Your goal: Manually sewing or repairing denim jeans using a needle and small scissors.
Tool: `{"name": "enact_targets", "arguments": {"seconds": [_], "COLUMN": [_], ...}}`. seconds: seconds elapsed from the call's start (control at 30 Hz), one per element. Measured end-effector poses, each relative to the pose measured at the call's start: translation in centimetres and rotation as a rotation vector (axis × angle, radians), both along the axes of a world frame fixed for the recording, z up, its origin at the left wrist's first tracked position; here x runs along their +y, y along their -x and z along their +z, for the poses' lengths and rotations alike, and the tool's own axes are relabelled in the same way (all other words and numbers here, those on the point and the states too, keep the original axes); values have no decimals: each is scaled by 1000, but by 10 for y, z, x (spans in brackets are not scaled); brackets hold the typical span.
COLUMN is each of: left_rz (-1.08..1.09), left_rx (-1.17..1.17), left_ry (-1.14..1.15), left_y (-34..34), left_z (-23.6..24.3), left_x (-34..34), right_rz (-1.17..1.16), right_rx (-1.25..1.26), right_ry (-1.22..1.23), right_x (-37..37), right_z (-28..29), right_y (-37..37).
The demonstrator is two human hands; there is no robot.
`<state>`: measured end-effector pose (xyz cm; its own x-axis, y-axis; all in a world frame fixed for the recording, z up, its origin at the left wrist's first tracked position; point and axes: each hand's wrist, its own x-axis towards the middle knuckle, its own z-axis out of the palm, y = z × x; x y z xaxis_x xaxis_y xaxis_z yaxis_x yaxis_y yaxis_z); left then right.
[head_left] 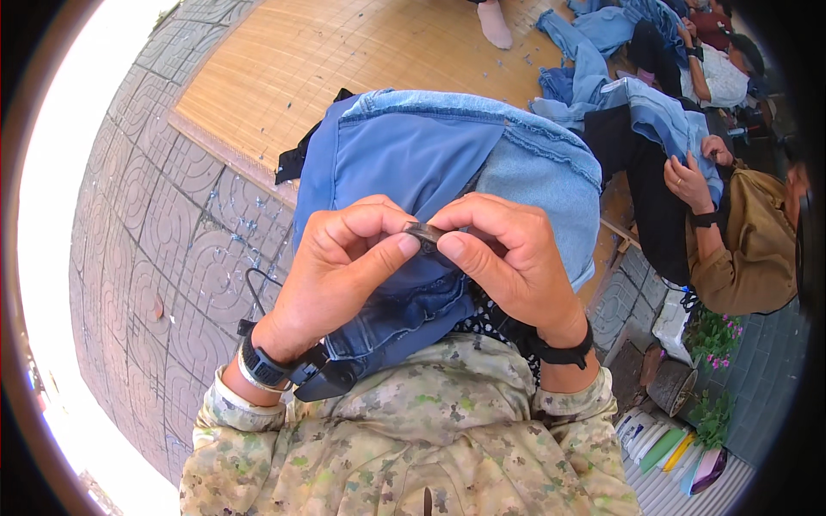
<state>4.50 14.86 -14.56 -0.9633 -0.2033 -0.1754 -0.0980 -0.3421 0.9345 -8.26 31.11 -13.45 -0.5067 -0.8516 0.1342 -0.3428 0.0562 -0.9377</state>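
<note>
Left hand [340, 258] and right hand [508, 258] pinch one small dark tool [423, 232] between fingertips, against the jeans [430, 163] on the lap — a slip could nick fingers or denim.

Patterned grey paved floor [163, 232], woven bamboo mat [344, 60] laid upon it, blue thread scraps [245, 232] scattered beside mat edge, denim garments [594, 43] heaped at mat's far end

Our fingers [391, 249] hid most of the small dark object [425, 232] we pinched; we could not tell its kind. Our forearms ran off the lower edge.
</note>
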Motion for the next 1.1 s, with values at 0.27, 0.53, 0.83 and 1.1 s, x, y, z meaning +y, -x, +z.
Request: {"name": "enact_targets", "arguments": {"seconds": [0.27,0.53,0.83,1.1], "left_rz": [-3,26,30,64], "left_rx": [-16,-11,-20,-22], "left_ry": [-37,-61,-39,-27], "left_y": [-2,-2,-2,0], "left_z": [-9,-9,-8,-7], "left_x": [-1,0,-3,-1], "right_rz": [-15,-21,-123,-52], "right_rx": [4,-17,-601,-232], "right_ry": [12,-1,96,125], "right_x": [-3,-5,-6,-6], "right_z": [-5,-6,-10,-15], "right_y": [-2,-2,-6,-8]}}
